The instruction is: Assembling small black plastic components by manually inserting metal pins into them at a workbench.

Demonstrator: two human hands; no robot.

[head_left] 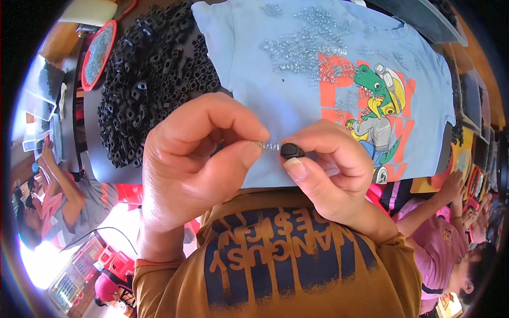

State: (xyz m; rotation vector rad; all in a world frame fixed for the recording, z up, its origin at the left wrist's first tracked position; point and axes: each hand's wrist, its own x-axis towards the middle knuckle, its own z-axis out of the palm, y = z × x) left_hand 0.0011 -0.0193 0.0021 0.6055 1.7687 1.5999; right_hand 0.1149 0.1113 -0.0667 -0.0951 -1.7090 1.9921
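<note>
Between thumb and forefinger, my left hand (pixel 193 164) pinches one end of a small metal coil spring (pixel 271 146). The spring's other end meets a small black ridged plastic piece (pixel 292 151), held in the closed fingers of my right hand (pixel 339 172); whether the spring sits inside it cannot be made out. Both hands are raised over the near edge of a light blue T-shirt (pixel 246 63) spread on the table. Loose springs (pixel 305 50) lie scattered on the shirt's far part, across its dinosaur print (pixel 374 90).
A large heap of small black plastic parts (pixel 148 90) covers the table on the left. Beyond it stands a red-rimmed round tray (pixel 113 33) of springs. A clear plastic bin (pixel 429 18) is at the far right. Other people sit on both sides, including one in pink (pixel 437 249).
</note>
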